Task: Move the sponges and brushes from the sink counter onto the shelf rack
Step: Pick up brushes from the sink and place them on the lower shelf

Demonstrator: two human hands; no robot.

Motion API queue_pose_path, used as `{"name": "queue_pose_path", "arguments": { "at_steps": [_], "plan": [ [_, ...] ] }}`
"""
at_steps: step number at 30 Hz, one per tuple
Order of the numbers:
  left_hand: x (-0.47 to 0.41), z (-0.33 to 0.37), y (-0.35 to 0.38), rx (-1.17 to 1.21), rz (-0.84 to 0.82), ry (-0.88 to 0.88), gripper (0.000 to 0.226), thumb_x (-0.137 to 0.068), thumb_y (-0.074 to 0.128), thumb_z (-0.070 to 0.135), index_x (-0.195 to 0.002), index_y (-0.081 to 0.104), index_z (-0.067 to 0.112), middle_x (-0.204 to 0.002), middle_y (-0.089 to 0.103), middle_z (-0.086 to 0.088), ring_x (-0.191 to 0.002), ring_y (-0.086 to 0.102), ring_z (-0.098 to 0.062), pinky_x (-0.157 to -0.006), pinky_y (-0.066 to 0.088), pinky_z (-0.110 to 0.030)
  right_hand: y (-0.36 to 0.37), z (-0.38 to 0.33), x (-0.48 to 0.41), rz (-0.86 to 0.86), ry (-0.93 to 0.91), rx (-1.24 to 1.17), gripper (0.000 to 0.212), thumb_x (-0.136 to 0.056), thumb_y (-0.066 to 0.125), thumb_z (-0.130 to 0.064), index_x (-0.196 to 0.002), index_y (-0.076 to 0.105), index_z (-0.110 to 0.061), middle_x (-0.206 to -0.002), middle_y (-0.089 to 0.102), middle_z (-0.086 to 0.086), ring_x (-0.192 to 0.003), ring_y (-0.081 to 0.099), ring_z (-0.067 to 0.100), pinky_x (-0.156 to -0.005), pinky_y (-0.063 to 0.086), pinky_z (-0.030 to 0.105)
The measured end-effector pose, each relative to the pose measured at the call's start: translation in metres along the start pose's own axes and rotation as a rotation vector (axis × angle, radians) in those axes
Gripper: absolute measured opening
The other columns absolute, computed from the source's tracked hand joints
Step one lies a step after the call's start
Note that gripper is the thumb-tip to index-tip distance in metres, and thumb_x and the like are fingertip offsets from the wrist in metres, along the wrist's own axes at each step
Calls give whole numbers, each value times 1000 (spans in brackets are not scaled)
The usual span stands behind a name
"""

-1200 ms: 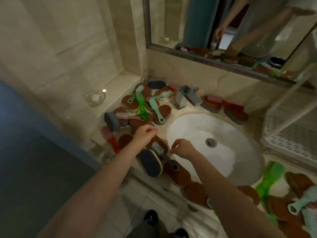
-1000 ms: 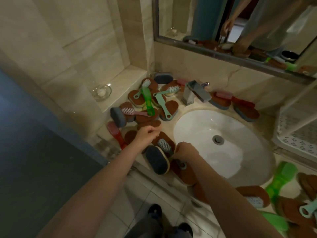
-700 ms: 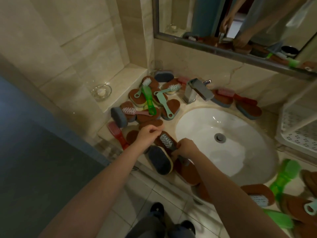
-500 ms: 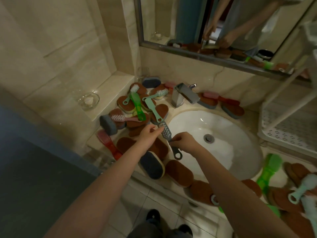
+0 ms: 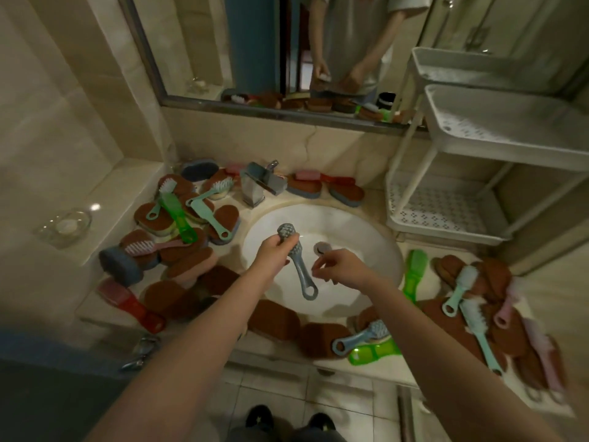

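My left hand (image 5: 271, 254) grips a grey-blue brush (image 5: 298, 266) by its bristle head, holding it over the white sink basin (image 5: 376, 250); the handle hangs down toward me. My right hand (image 5: 338, 266) hovers just right of the handle, fingers loosely curled and holding nothing. Several brown sponges and coloured brushes lie heaped on the counter at the left (image 5: 178, 224). More are piled at the right (image 5: 471, 301). The white shelf rack (image 5: 446, 215) stands at the right, its tiers bare.
A chrome faucet (image 5: 258, 183) stands behind the basin with sponges (image 5: 325, 186) beside it. A glass soap dish (image 5: 65, 226) sits on the left ledge. A mirror hangs above. More sponges (image 5: 277, 320) and brushes line the counter's front edge.
The right hand lifted the grey-blue brush off the left pile and passed it to the left hand, then let go. Both hands moved right, over the basin.
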State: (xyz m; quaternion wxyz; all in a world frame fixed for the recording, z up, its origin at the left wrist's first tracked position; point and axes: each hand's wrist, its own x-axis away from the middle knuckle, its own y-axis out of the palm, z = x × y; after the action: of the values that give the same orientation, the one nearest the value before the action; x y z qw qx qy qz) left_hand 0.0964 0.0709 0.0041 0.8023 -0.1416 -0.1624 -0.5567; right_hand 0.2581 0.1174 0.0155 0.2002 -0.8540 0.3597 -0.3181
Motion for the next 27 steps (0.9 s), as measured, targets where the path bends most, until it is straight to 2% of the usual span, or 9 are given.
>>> {"name": "queue_pose_path", "arguments": {
  "at_steps": [3,6,9,14,18,24,27],
  "plan": [
    [-4,-7,13,26,-30,-31,17,-94,54,31,-96,58,14,-104,66,-12,-93,65,-22,-80,54,-34,-15,31,12,-69,74,146,15,-78,76,-20,-90,69,-16,-72,58,-6,-65,55,10,-61,45,21],
    [3,-17,29,35,-57,-83,23,-95,52,28,-102,54,6,-87,67,-11,-73,66,-20,-61,54,-24,-16,58,28,-160,114,315,22,-72,80,-19,-89,68,-20,-76,51,-10,-81,55,14,-73,45,25],
    [9,-30,44,7,-60,-117,22,-95,52,27,-102,53,6,-81,65,-9,-65,64,-19,-53,53,-20,-12,77,40,-246,114,453,24,-70,80,-21,-92,69,-19,-85,54,-7,-94,58,19,-78,47,27],
    [13,-44,60,-34,-31,-124,23,-94,53,28,-102,53,6,-81,65,-8,-63,62,-17,-52,52,-18,-3,92,45,-326,57,675,33,-72,78,-28,-103,71,-20,-107,68,0,-102,61,20,-73,46,26],
    [16,-48,65,-38,16,-125,18,-94,52,29,-91,55,11,-80,65,-6,-62,61,-16,-51,51,-17,1,99,41,-334,-12,735,32,-71,79,-27,-101,72,-17,-103,70,6,-98,63,24,-78,53,31],
    [15,-50,68,-47,77,-119,19,-94,52,30,-92,55,11,-83,65,-8,-66,59,-16,-67,51,-27,-4,100,35,-383,-51,609,24,-73,78,-20,-94,73,-9,-98,71,9,-90,62,21,-72,47,28],
    [14,-43,71,-45,111,-94,21,-94,51,31,-91,55,11,-82,64,-9,-64,56,-16,-64,49,-25,-17,95,31,-306,-64,481,20,-76,76,-21,-93,72,-11,-94,59,2,-86,51,14,-72,38,24]
  ]
}}
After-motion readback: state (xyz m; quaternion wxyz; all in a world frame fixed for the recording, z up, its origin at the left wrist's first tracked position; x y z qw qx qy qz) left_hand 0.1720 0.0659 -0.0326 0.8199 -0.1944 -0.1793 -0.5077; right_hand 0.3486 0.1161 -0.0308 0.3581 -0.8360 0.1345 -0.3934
